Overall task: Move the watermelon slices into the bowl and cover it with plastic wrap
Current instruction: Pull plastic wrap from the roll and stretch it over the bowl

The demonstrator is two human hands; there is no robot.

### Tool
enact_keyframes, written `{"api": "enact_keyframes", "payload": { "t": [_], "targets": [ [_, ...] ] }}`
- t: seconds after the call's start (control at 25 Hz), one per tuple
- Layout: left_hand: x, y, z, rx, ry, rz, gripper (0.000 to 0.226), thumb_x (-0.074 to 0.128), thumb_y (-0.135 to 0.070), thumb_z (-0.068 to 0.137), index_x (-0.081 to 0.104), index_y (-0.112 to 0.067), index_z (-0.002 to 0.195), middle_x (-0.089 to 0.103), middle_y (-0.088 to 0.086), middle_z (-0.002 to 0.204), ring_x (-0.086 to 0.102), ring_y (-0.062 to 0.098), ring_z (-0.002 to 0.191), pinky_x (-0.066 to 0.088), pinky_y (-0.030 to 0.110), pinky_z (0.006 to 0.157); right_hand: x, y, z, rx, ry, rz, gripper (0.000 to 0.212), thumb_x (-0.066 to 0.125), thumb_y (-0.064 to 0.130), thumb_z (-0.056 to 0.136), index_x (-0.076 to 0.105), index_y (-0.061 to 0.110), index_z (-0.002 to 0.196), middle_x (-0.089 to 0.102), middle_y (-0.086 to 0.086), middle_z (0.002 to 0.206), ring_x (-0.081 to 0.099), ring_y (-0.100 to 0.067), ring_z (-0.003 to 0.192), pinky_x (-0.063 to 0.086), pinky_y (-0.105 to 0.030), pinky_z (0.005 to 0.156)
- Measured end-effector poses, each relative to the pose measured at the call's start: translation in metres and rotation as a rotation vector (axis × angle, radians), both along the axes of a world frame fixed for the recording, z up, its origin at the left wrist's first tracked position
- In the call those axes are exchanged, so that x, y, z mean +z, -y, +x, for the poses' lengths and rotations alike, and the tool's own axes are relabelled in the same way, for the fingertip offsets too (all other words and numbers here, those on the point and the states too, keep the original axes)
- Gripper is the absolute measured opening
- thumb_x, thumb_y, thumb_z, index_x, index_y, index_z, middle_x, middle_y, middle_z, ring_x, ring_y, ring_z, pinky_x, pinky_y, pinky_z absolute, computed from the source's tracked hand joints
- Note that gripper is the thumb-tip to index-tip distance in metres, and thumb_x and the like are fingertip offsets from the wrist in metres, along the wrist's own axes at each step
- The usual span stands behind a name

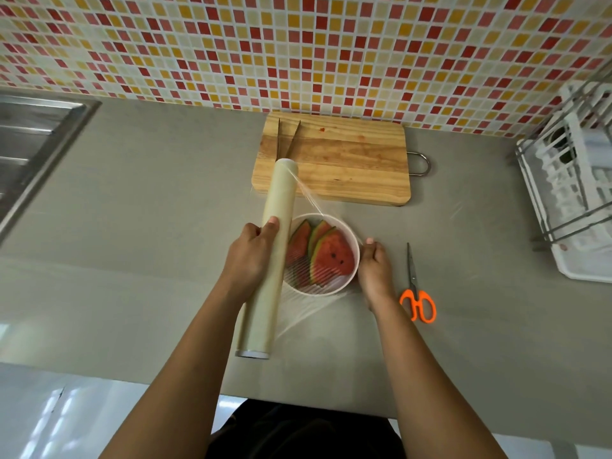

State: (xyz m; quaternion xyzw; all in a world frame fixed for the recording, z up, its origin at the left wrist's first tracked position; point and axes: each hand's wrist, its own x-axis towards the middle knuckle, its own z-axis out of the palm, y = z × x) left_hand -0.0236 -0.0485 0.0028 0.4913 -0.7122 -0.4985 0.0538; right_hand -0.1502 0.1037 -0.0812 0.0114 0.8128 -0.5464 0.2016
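White bowl holds watermelon slices. Left hand grips the roll at its nine o'clock; right hand pinches plastic wrap at three o'clock.

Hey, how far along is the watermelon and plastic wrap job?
Done: the watermelon slices sit in the white bowl. In hand: the left hand grips the wrap roll while the right hand pinches the film drawn across the bowl. Left: sever the film, likely with the scissors, and press it round the rim.
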Motion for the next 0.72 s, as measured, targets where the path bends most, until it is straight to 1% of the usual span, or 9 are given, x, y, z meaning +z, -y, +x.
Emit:
{"api": "enact_keyframes", "payload": {
  "t": [0.04,0.12,0.16,0.24,0.32,0.44,0.56,0.64,0.72],
  "targets": [
    [-0.0007,-0.0013,0.0008,-0.015,0.015,-0.040,0.047,0.036,-0.061,0.089,0.050,-0.016,0.089,0.053,-0.003,0.085,0.052,0.013,0.076,0.037,0.032,0.060,0.0005,0.0001,0.0003,-0.001,-0.007,0.001,0.036,0.031,0.033,0.098,0.054,0.006,0.104,0.062,-0.017,0.109,0.056,-0.029,0.102,0.036,-0.029,0.079],
    [-0.0016,-0.0025,0.0010,-0.037,0.030,-0.084,0.052,0.036,-0.064,0.087,0.049,-0.014,0.092,0.053,-0.003,0.084,0.053,0.015,0.078,0.037,0.034,0.063,0.0005,0.0004,0.0006,-0.005,-0.023,-0.002,0.036,0.031,0.032,0.098,0.054,0.005,0.103,0.062,-0.015,0.104,0.055,-0.027,0.097,0.035,-0.028,0.077],
    [-0.0013,-0.0021,0.0013,-0.046,0.038,-0.097,0.056,0.039,-0.068,0.084,0.049,-0.014,0.093,0.053,-0.003,0.083,0.053,0.015,0.078,0.038,0.033,0.061,0.0002,0.0005,0.0006,-0.007,-0.027,-0.005,0.036,0.031,0.031,0.098,0.055,0.005,0.102,0.062,-0.014,0.101,0.054,-0.025,0.094,0.035,-0.027,0.076],
    [-0.0006,-0.0007,0.0019,-0.054,0.046,-0.100,0.063,0.050,-0.074,0.074,0.047,-0.014,0.095,0.054,-0.004,0.084,0.054,0.011,0.076,0.038,0.028,0.056,-0.0001,0.0008,0.0011,-0.003,-0.027,-0.011,0.034,0.032,0.031,0.098,0.055,0.006,0.099,0.059,-0.009,0.093,0.054,-0.023,0.090,0.034,-0.027,0.074],
    [-0.0009,0.0013,0.0015,-0.034,0.034,-0.070,0.062,0.058,-0.071,0.071,0.046,-0.015,0.095,0.054,-0.004,0.086,0.054,0.010,0.075,0.040,0.028,0.054,-0.0014,0.0005,0.0013,0.001,-0.039,-0.010,0.033,0.032,0.031,0.098,0.055,0.007,0.097,0.057,-0.004,0.089,0.052,-0.021,0.087,0.033,-0.026,0.073],
    [-0.0022,0.0025,0.0015,-0.040,0.017,-0.100,0.056,0.060,-0.063,0.076,0.046,-0.013,0.097,0.052,-0.006,0.083,0.053,0.013,0.074,0.040,0.029,0.055,-0.0027,0.0000,0.0024,-0.006,-0.036,-0.018,0.033,0.032,0.033,0.098,0.055,0.009,0.100,0.058,-0.004,0.093,0.052,-0.019,0.087,0.034,-0.026,0.075],
    [-0.0056,0.0028,0.0038,-0.076,0.022,-0.146,0.054,0.058,-0.059,0.080,0.048,-0.010,0.100,0.053,-0.003,0.086,0.052,0.017,0.079,0.038,0.030,0.059,-0.0042,0.0015,0.0013,-0.007,-0.020,-0.036,0.029,0.032,0.036,0.097,0.053,0.016,0.096,0.058,-0.002,0.092,0.053,-0.019,0.089,0.037,-0.029,0.077],
    [-0.0082,0.0019,0.0058,-0.080,0.003,-0.125,0.053,0.056,-0.059,0.082,0.047,-0.011,0.102,0.055,0.001,0.092,0.053,0.019,0.082,0.038,0.031,0.061,-0.0069,0.0018,0.0005,-0.008,0.034,-0.081,0.028,0.033,0.039,0.096,0.053,0.019,0.096,0.061,-0.003,0.096,0.056,-0.020,0.093,0.043,-0.033,0.083],
    [-0.0092,0.0011,0.0057,-0.088,-0.003,-0.113,0.053,0.054,-0.060,0.082,0.045,-0.012,0.103,0.055,0.001,0.092,0.055,0.020,0.083,0.039,0.031,0.062,-0.0075,0.0024,0.0022,0.000,0.113,-0.118,0.031,0.035,0.040,0.096,0.057,0.018,0.098,0.064,-0.006,0.101,0.059,-0.021,0.097,0.046,-0.036,0.089]
  ]
}}
